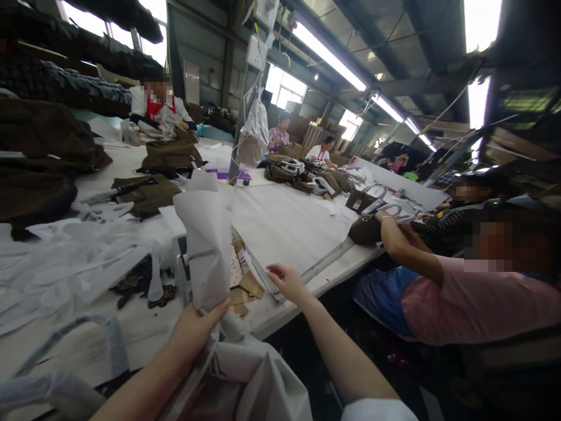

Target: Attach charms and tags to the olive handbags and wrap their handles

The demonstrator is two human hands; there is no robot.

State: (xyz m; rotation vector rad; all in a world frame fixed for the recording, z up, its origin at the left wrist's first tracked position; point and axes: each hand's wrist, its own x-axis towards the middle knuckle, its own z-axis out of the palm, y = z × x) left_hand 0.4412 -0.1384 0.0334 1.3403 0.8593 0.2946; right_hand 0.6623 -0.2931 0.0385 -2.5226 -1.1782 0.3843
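My left hand (pixel 205 321) is closed around a crumpled white sheet (pixel 208 234); whether it is paper or cloth I cannot tell. Its upper part stands up above my fist, and the rest hangs in loose folds over the front edge and toward my lap. My right hand (pixel 287 283) is over the near left corner of a stack of large white sheets (pixel 293 222). Its fingers are slightly bent and apart, with nothing visible in them. Between my hands lie small tan card pieces (pixel 248 286).
White scraps (pixel 65 263), a wrapped bag handle (pixel 79 327) and dark brown bags (pixel 153 193) cover the table's left side. A post (pixel 245 117) with a hanging plastic bag (pixel 254 128) rises behind the stack. At the right, a person in pink (pixel 473 298) handles a brown bag (pixel 366 229).
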